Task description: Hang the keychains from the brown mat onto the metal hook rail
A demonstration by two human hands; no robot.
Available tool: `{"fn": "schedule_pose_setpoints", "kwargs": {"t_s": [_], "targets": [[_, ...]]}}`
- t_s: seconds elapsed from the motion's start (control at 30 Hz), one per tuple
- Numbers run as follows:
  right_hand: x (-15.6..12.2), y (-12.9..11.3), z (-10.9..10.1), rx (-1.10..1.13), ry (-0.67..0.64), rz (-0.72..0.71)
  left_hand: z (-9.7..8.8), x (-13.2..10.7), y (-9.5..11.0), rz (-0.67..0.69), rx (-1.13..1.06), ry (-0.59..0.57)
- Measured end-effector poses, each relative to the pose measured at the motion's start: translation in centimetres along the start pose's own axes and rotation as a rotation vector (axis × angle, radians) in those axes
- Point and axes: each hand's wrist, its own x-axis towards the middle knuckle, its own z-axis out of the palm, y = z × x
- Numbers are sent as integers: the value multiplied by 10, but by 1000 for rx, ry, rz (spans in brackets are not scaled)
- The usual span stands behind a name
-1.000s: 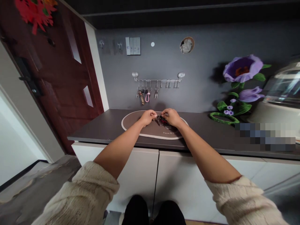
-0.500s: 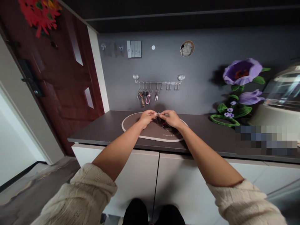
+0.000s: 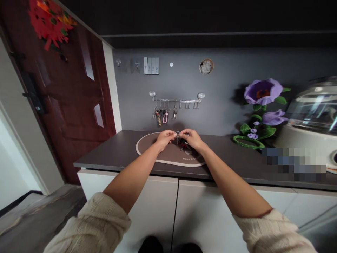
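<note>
Over a rounded brown mat (image 3: 168, 157) with a pale rim, my two hands meet at a small metal key ring (image 3: 178, 133). My left hand (image 3: 165, 139) pinches the ring's left side between thumb and fingertips. On the other side, my right hand (image 3: 192, 138) is closed on the same ring. Keys (image 3: 177, 140) hang below it, with dark and red pieces partly hidden under my right hand. On the wall behind, a clear hook rail (image 3: 176, 101) carries several key bunches, one with a pink loop (image 3: 165, 118).
A purple flower ornament (image 3: 263, 92) with a green base stands on the dark counter (image 3: 105, 149) at right, beside a white appliance (image 3: 300, 137) with a clear top. A dark shelf (image 3: 200, 21) overhangs above. The red-brown door (image 3: 76, 91) is at left.
The camera view has tilted slightly upward, so the wall and counter sit lower in the picture. Both hands stay at the key ring with nearly the same grip.
</note>
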Motion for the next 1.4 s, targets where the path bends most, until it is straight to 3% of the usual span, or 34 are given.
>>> {"fn": "schedule_pose_setpoints", "kwargs": {"t_s": [0.3, 0.7, 1.0, 1.4], "targets": [[3, 4, 0, 2, 17, -49, 1, 0, -1, 54, 41, -5], [24, 0, -4, 74, 83, -78, 5, 0, 1, 59, 136, 147], [74, -24, -8, 416, 203, 189, 6, 7, -11, 50, 258, 138], [133, -30, -8, 495, 418, 318, 6, 11, -16, 32, 278, 119]]}}
